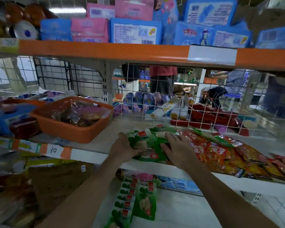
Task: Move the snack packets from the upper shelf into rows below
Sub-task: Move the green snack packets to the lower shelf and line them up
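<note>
Left grip (125,146): closed round the left end of a heap of green snack packets (153,140). My fingertips are hidden behind the packets. The hold looks firm.

Right grip (179,149): laid flat on top of the same heap, fingers straight and a little spread. It presses down and clasps nothing.

The heap lies at the front of the middle shelf (92,156), reaching its white front edge. Touching the heap on the right, red packets (217,150) sprawl loosely along the shelf, with some orange-yellow ones among them toward the far right.

Lower shelf (179,209): an overlapping row of green packets (127,199) runs toward me, directly below my grips. A further green packet (146,201) lies just beside the row on its right.

On the middle shelf, left of my left grip and apart from it, stands an orange basket (69,127) filled with goods in clear wrap. Behind the heap stands a white wire grid (163,99); more goods show through it.

The top shelf (105,50) has an orange front strip and carries blue and pink packs (135,32) standing upright.

A price tag (53,150) marked "10" sits on the middle shelf's edge, left of my arm. A cardboard box (59,180) is at lower left. The left side is blurred.
</note>
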